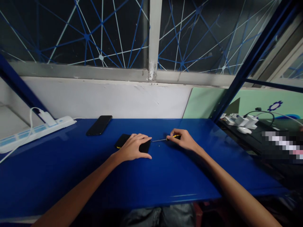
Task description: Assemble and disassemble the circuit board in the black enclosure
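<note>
A flat black case (145, 147) with a bit of yellow along its left edge lies on the blue table (165, 176). Across it rests my left hand (132, 147), fingers over the top and thumb along the near side, holding it; the palm hides much of it. My right hand (184, 138) pinches the black and yellow handle of a screwdriver (159, 140). Its thin metal shaft points left, and the tip is at or very near the case's right edge; whether they touch I cannot tell. A tiny speck (159, 146) lies just below the shaft.
A black smartphone (99, 125) lies at the back left. Beside it runs a white power strip (35, 134) with a plugged-in charger and cable. Blue frame posts rise at both sides. White chargers (246, 121) and cables sit on a dark surface at the right.
</note>
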### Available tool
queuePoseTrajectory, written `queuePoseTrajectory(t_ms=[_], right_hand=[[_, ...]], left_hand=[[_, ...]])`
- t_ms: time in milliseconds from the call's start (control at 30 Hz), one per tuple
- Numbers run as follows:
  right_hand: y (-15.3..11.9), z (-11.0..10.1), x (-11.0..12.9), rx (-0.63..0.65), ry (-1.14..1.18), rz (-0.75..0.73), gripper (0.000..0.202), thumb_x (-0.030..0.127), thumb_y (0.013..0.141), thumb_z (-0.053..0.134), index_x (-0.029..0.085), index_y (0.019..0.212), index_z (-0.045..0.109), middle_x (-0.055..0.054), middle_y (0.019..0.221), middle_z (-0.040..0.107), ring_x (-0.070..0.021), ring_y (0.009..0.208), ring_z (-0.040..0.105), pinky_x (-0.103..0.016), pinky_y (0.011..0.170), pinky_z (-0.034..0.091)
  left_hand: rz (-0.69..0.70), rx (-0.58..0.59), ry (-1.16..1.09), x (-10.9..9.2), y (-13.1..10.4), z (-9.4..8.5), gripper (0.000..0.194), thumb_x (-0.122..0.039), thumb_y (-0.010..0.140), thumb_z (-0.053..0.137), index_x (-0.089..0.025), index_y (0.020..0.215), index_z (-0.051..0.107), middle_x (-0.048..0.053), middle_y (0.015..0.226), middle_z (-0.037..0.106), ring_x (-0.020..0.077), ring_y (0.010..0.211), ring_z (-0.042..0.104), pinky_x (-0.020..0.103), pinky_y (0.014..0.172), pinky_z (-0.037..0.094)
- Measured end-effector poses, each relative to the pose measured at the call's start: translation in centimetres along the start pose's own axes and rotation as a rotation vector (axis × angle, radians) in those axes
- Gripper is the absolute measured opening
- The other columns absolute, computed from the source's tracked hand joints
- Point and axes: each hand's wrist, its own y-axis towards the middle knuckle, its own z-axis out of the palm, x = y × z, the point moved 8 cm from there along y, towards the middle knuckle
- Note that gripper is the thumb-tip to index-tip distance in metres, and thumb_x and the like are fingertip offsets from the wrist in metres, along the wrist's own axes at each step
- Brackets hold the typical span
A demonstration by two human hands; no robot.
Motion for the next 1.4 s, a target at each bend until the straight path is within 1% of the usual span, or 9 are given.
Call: queuePoseTrajectory(t_ms=[133,267,433,567,667,933,1133,1267,1400], right_hand=[[-0.1,0.9,-1.2,0.217,0.248,0.035,0.038,0.045,0.073,0.073,0.018,0.09,0.053,0.0,0.071,0.061,-0.0114,0.058,0.051,-0.022,0.053,0.039],[-0.3,1.3,-2.1,0.286,0.215,0.121,0.04,0.054,0.079,0.065,0.016,0.085,0.058,-0.001,0.067,0.06,-0.0095,0.048,0.047,-0.022,0.045,0.036],[-0.1,1.1,-1.1,0.252,0.093,0.049,0.049,0.058,0.088,0.049,0.015,0.067,0.059,0.002,0.057,0.048,-0.008,0.049,0.039,-0.022,0.047,0.03],[-0.3,1.6,-1.1,0.272,0.191,0.035,0.037,0.05,0.076,0.07,0.016,0.085,0.058,0.002,0.068,0.055,-0.0089,0.056,0.044,-0.021,0.051,0.034],[-0.5,2.0,-1.8,0.325,0.309,0.109,0.043,0.046,0.07,0.076,0.017,0.094,0.054,0.002,0.07,0.058,-0.0081,0.051,0.044,-0.02,0.045,0.035],[-0.3,1.3,-1.1,0.293,0.13,0.063,0.044,0.055,0.087,0.054,0.013,0.079,0.065,0.002,0.062,0.05,-0.008,0.052,0.039,-0.021,0.047,0.031],[-0.5,1.9,-2.2,0.309,0.329,0.139,0.046,0.047,0.07,0.076,0.017,0.097,0.055,0.003,0.069,0.057,-0.0074,0.048,0.043,-0.02,0.044,0.035],[-0.5,1.8,-2.2,0.341,0.257,0.142,0.04,0.053,0.078,0.066,0.013,0.084,0.063,0.002,0.06,0.054,-0.0085,0.046,0.044,-0.022,0.043,0.034],[-0.3,1.4,-1.4,0.29,0.181,0.091,0.044,0.055,0.085,0.056,0.013,0.074,0.065,0.003,0.058,0.049,-0.0077,0.049,0.038,-0.022,0.046,0.03]], left_hand=[[0.003,-0.006,-0.005,0.0,0.0,0.0,0.082,-0.075,0.07,0.063,-0.026,0.136,0.052,0.009,0.131,0.059,0.0313,0.117,0.052,0.044,0.097,0.034],[0.006,0.001,-0.006,0.0,0.0,0.0,0.082,-0.074,0.072,0.062,-0.026,0.137,0.051,0.009,0.13,0.059,0.0308,0.117,0.052,0.043,0.097,0.034],[0.016,-0.008,0.003,-0.1,-0.1,0.0,0.082,-0.074,0.072,0.061,-0.026,0.138,0.05,0.009,0.131,0.059,0.0312,0.118,0.051,0.044,0.097,0.034],[0.014,-0.015,0.019,-0.2,0.0,0.0,0.079,-0.073,0.073,0.062,-0.026,0.136,0.052,0.01,0.129,0.059,0.0303,0.118,0.052,0.044,0.098,0.034],[0.01,-0.028,0.029,-0.2,0.0,0.0,0.077,-0.072,0.075,0.061,-0.025,0.135,0.052,0.009,0.13,0.059,0.0298,0.118,0.052,0.044,0.099,0.033],[0.014,-0.029,0.037,-0.4,-0.1,0.0,0.077,-0.071,0.076,0.061,-0.022,0.135,0.053,0.011,0.131,0.059,0.0303,0.119,0.052,0.044,0.099,0.033],[0.005,-0.043,0.057,-0.5,0.0,0.1,0.078,-0.072,0.076,0.059,-0.023,0.136,0.051,0.011,0.13,0.059,0.0303,0.117,0.053,0.046,0.099,0.034],[-0.007,-0.043,0.064,-0.6,0.1,0.2,0.079,-0.073,0.077,0.057,-0.024,0.138,0.05,0.011,0.131,0.058,0.0312,0.117,0.052,0.047,0.098,0.035],[-0.011,-0.042,0.078,-0.7,0.1,0.3,0.079,-0.074,0.078,0.056,-0.022,0.138,0.05,0.012,0.131,0.058,0.0315,0.117,0.052,0.046,0.098,0.034]])
